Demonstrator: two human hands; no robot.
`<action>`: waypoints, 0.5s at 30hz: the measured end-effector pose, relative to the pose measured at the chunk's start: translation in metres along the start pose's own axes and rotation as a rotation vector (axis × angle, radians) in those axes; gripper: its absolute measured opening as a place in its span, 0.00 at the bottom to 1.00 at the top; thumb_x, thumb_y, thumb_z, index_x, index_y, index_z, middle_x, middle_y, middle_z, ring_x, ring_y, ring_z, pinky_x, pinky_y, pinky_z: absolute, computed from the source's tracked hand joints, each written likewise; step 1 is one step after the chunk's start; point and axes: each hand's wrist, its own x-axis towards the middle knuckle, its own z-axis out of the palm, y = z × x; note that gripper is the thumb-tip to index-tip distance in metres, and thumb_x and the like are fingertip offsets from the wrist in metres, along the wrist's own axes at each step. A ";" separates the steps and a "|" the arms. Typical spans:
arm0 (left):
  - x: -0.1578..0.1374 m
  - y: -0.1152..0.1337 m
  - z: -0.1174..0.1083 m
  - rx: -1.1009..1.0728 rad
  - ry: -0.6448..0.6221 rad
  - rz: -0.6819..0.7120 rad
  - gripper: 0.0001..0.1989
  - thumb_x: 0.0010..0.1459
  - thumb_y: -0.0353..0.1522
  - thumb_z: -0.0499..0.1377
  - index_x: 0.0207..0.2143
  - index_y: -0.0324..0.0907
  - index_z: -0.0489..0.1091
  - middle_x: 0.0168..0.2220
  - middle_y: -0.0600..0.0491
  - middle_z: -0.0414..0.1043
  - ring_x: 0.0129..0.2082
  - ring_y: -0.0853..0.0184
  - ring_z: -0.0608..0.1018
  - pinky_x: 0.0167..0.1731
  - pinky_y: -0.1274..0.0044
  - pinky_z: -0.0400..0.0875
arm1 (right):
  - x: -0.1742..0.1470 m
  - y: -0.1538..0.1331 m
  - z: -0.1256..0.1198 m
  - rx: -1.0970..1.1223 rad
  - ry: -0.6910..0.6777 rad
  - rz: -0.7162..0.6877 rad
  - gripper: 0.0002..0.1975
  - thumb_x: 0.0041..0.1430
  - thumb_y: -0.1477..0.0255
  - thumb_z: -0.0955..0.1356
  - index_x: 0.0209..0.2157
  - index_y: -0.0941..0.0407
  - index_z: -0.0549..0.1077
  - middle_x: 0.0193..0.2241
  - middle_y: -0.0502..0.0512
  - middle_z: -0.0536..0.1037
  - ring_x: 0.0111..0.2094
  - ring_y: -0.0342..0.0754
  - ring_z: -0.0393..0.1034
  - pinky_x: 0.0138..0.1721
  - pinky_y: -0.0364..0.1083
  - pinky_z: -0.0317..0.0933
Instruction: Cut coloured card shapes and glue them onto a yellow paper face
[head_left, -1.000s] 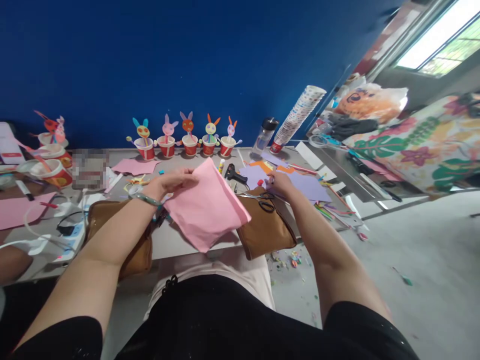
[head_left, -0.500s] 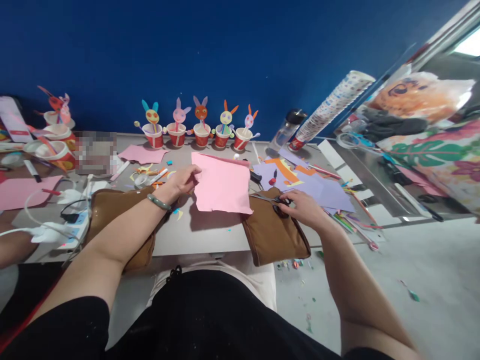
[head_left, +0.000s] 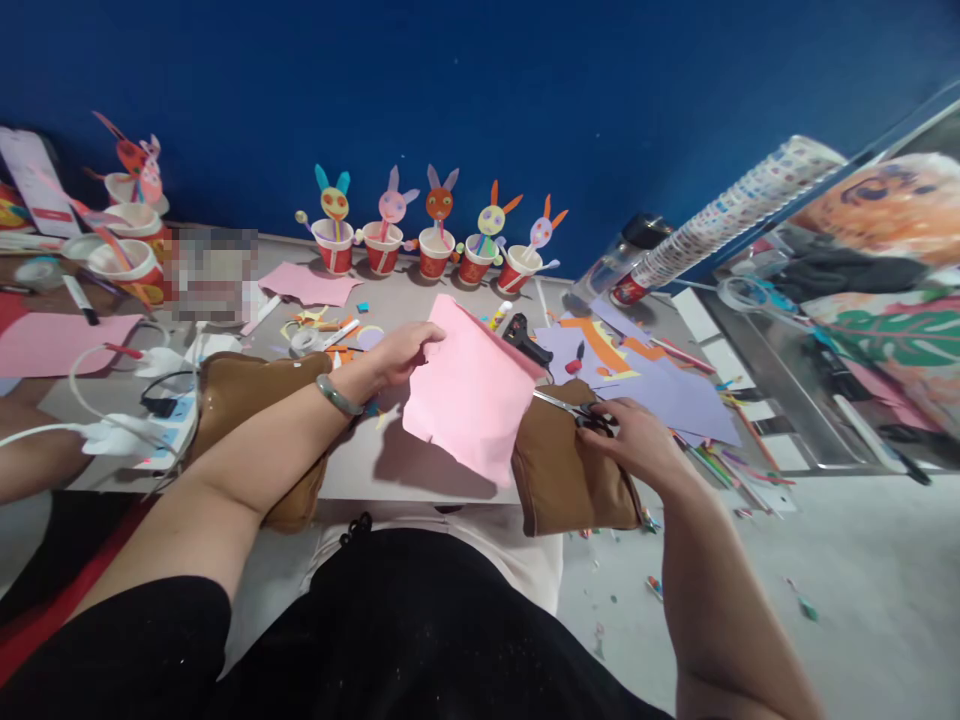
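A sheet of pink paper is pinched at its left edge by my left hand. The sheet is held above the table, tilted, with its lower right corner hanging down. My right hand grips a pair of scissors by the dark handles, and the blades point left toward the paper's right edge. Under the scissors lies a brown cushion on the table's front edge. A second brown cushion is beneath my left forearm. Behind the paper a black glue gun shows.
Several red paper cups with rabbit-faced spoons line the blue wall. A clear bottle and a leaning stack of paper cups are at the back right. Purple paper lies right. A power strip with cables sits left.
The pink paper has turned and tilted, its lower right corner swinging down, exposing more of the glue gun. Both hands keep their holds, and the whole view has shifted slightly.
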 end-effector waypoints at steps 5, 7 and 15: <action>-0.004 0.002 0.001 -0.163 -0.014 0.080 0.13 0.55 0.34 0.62 0.22 0.41 0.64 0.19 0.60 0.64 0.19 0.76 0.67 0.21 0.82 0.63 | -0.002 0.007 0.001 0.082 0.021 0.085 0.21 0.54 0.50 0.67 0.34 0.54 0.79 0.35 0.62 0.81 0.35 0.60 0.76 0.37 0.56 0.68; -0.008 0.002 0.004 -0.273 -0.046 0.109 0.10 0.55 0.34 0.64 0.25 0.40 0.69 0.22 0.58 0.69 0.23 0.75 0.72 0.28 0.80 0.71 | -0.005 0.011 -0.001 0.120 0.014 0.074 0.19 0.53 0.51 0.67 0.31 0.52 0.78 0.31 0.59 0.81 0.32 0.59 0.76 0.34 0.55 0.68; -0.017 -0.006 0.018 -0.388 -0.085 0.045 0.04 0.50 0.26 0.65 0.23 0.37 0.74 0.27 0.54 0.76 0.31 0.71 0.78 0.45 0.72 0.74 | -0.039 -0.001 -0.006 0.338 0.504 0.337 0.16 0.47 0.53 0.72 0.30 0.49 0.72 0.29 0.62 0.78 0.30 0.63 0.74 0.33 0.62 0.67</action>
